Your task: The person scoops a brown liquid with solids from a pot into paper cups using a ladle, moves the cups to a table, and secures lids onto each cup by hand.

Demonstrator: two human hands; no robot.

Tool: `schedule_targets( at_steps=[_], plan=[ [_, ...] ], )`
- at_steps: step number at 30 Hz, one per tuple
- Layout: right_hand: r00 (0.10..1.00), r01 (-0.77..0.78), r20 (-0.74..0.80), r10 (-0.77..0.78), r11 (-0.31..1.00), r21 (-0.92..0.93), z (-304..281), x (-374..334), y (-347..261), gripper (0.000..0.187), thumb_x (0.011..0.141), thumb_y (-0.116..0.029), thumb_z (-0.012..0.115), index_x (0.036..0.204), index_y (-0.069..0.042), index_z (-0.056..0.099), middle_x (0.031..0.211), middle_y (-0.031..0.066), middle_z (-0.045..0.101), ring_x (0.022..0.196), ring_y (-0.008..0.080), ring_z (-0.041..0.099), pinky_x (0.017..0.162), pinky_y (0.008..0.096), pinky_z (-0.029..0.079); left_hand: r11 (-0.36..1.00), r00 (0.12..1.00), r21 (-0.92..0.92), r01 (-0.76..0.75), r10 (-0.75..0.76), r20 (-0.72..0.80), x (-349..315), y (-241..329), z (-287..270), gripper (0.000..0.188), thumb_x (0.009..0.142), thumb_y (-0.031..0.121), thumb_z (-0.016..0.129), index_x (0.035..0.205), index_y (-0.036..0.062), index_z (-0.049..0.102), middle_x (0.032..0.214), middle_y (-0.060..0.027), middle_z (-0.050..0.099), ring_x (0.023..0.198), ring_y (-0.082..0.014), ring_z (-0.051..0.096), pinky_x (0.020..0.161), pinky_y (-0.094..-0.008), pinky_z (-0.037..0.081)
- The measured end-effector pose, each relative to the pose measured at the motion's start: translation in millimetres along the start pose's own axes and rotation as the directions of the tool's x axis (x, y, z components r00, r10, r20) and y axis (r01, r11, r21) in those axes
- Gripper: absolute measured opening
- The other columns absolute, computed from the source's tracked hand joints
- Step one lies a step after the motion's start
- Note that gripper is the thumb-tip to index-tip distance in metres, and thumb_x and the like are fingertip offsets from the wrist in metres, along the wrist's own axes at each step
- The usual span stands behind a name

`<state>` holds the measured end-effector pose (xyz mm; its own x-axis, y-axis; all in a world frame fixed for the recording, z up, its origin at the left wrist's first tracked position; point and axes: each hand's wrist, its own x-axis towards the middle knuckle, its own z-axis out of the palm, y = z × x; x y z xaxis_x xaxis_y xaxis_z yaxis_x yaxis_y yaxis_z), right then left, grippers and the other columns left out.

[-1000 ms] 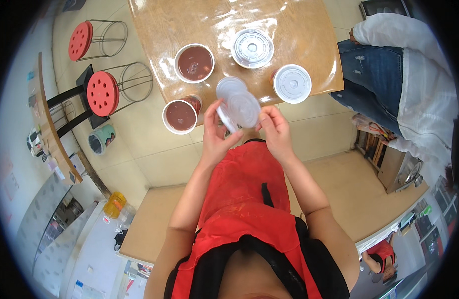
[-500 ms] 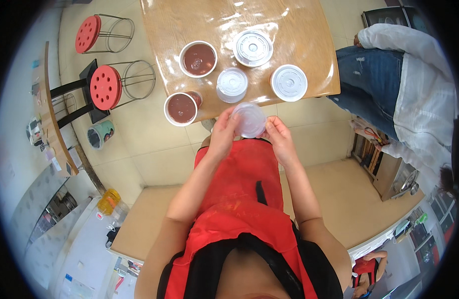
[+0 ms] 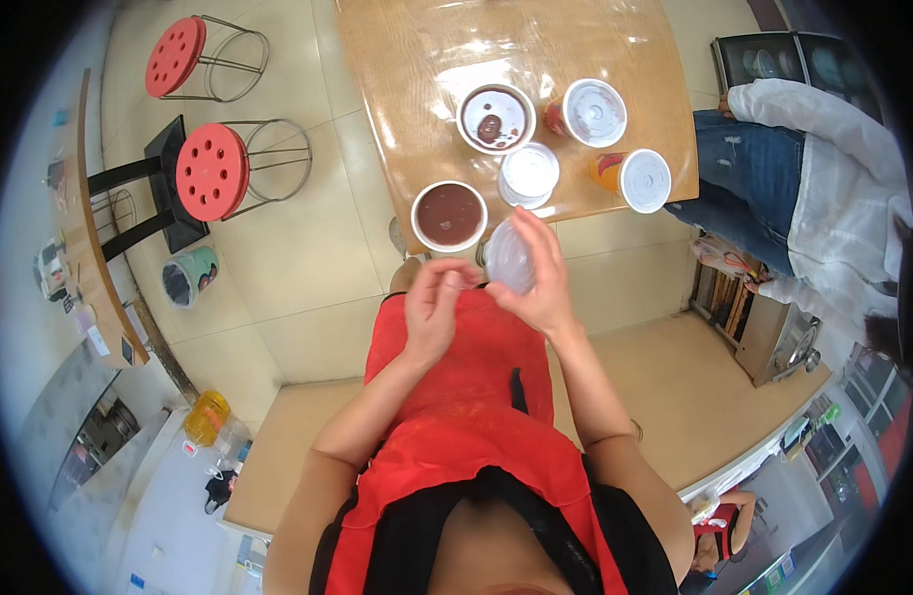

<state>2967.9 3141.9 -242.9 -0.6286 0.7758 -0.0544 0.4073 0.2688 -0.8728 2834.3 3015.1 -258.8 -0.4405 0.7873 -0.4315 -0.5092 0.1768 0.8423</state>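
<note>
My right hand [image 3: 539, 276] holds a clear round plastic lid [image 3: 509, 258], tilted on edge, between thumb and fingers in front of the table edge. Beside it, my left hand [image 3: 433, 309] has its fingers curled together near the lid's rim; whether they pinch anything is hidden. Just beyond, an open tub of brown liquid [image 3: 449, 215] stands at the table's near-left corner. Behind that is another tub [image 3: 489, 129], brown inside with white patches across its top. A stack of clear lids [image 3: 529, 174] lies near the front edge. To its right stand a lidded tub [image 3: 595, 112] and another lidded tub [image 3: 645, 180].
The tubs stand on a glossy wooden table [image 3: 417, 50]. Two red stools, a front one [image 3: 212, 172] and a back one [image 3: 175, 57], are on the left, with a waste bin [image 3: 187, 277] below. A person in a white shirt [image 3: 843, 188] stands at the right.
The lid has turned from facing up between both hands to tilted in my right hand. My left hand has drawn back from it. The table and tubs have shifted right in view.
</note>
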Motion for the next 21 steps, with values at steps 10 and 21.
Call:
schedule_targets(
  at_steps=[10, 21],
  plan=[
    [0.957, -0.074, -0.289, -0.037, 0.929, -0.363, 94.5, 41.9, -28.4, 0.083, 0.072, -0.042, 0.077, 0.138, -0.004, 0.045, 0.138, 0.0219, 0.045, 0.125, 0.039, 0.045, 0.104, 0.05, 0.036, 0.95, 0.974, 0.276, -0.147, 0.091, 0.207, 67.5, 15.4, -68.6, 0.049, 0.092, -0.003, 0.052, 0.141, 0.0055, 0.045, 0.134, -0.0107, 0.041, 0.11, -0.0181, 0.056, 0.095, -0.0322, 0.048],
    [0.996, -0.029, -0.084, -0.042, 0.717, -0.697, 105.9, 44.7, -40.6, 0.066, 0.081, -0.039, 0.071, 0.139, -0.015, 0.05, 0.15, 0.0163, 0.037, 0.138, 0.0425, 0.033, 0.112, 0.056, 0.026, 0.982, 0.944, 0.135, -0.131, 0.082, 0.32, 79.7, 7.8, -84.5, 0.048, 0.089, -0.012, 0.045, 0.135, 0.001, 0.051, 0.131, -0.0104, 0.043, 0.111, -0.0183, 0.056, 0.092, -0.03, 0.049]
  ],
)
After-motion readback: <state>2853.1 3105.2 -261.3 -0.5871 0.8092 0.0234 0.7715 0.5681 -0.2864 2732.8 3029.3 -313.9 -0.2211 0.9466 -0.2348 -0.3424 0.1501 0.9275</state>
